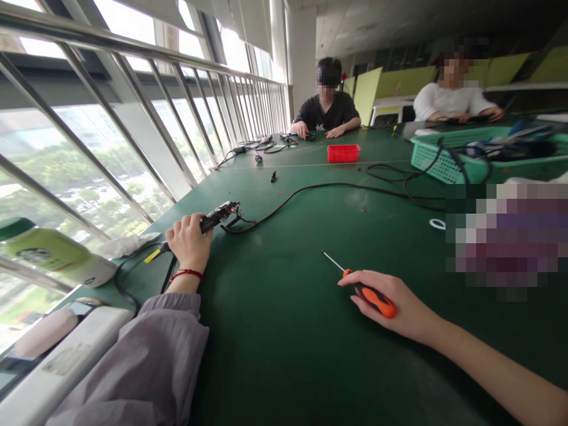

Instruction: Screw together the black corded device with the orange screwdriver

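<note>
My left hand, a red string at its wrist, is closed around a slim black corded device above the green table. The device's far end lies open, with small inner parts and thin wires showing. A black cord runs from that end toward the right. My right hand is closed on a screwdriver with an orange and black handle. Its thin metal shaft points away to the upper left, its tip apart from the device. The near part of the device is hidden by my left fingers.
A teal basket with tools and cords stands far right; a red bin sits mid-back. A green bottle and a white box line the left, beside a metal railing. Two people sit at the far side.
</note>
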A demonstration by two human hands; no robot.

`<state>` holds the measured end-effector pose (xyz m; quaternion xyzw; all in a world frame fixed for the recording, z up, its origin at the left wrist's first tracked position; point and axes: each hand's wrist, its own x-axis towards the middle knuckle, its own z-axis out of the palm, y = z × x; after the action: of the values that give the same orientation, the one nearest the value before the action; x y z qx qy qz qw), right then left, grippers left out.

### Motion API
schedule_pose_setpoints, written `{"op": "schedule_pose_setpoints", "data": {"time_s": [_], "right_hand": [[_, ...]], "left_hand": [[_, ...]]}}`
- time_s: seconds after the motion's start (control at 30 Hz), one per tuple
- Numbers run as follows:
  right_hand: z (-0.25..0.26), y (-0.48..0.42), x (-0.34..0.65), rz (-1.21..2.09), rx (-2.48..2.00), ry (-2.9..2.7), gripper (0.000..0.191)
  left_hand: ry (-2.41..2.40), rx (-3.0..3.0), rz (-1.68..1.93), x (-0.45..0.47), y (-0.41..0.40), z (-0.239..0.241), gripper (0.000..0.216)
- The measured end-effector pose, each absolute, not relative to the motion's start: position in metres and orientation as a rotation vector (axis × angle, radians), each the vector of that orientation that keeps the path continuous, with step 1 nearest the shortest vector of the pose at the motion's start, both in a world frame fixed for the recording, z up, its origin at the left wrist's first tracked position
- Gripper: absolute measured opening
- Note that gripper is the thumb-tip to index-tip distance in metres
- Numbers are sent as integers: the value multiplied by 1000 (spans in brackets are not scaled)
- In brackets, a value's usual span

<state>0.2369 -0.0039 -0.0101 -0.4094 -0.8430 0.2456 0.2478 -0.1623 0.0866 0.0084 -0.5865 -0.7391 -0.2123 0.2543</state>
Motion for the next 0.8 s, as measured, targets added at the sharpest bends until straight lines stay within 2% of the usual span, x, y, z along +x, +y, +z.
{"op": "schedule_pose_setpoints", "data": {"time_s": [0.33,0.47,0.67,0.8], "right_hand": [[-7,-4,235,670,-1128,-2179,21],[-7,-3,234,653,-1190,-1977,21],[-13,2,234,530,-1275,-1726,38],[-15,4,234,496,-1312,-1816,47]], "left_hand": [[-1859,-1597,-850,-148,85,11,39],[-1729,-1829,-875,-109,84,9,34],[-1335,-2381,-735,-21,88,3,32],[-1320,-2461,-705,12,100,-5,37]]}}
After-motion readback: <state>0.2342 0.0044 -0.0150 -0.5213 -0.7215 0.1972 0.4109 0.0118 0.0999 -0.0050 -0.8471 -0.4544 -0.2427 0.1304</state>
